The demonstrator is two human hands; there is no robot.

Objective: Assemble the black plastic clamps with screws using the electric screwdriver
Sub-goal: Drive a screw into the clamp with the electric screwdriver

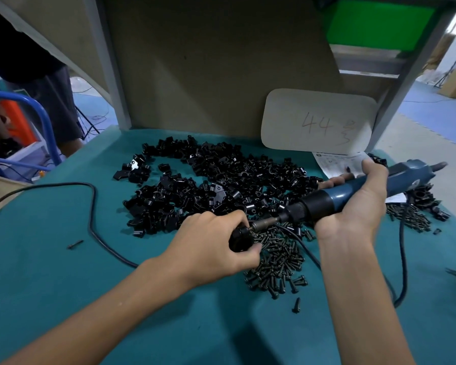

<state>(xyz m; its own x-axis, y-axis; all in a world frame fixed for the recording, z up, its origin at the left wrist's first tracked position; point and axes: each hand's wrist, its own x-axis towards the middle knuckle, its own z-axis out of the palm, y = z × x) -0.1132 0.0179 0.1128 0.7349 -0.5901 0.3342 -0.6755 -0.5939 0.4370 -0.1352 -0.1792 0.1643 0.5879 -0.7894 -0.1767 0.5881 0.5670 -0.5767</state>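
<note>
- Far left on the teal tabletop [37, 259]: a stray screw [75, 244] beside a looping black cable [92, 206].
- Behind, at centre: a heap of black plastic clamps [208, 185].
- Near centre: left hand [211, 243] curled tight round one black clamp [241, 239], just beside a pile of screws [279, 259].
- Bit of the electric screwdriver [334, 198] meeting that clamp, right hand [358, 204] wrapped round the blue barrel.
- Far right: a second screw pile [411, 214].

On my feed I see a teal table cover [169, 312] backed by a brown board [216, 69]. A rounded beige card [319, 122] marked "44" leans on that board, over a printed paper sheet [337, 163]. At far left, a person in dark shorts [37, 75] stands behind a blue tubular frame [44, 119]. A green panel [377, 25] sits top right.
</note>
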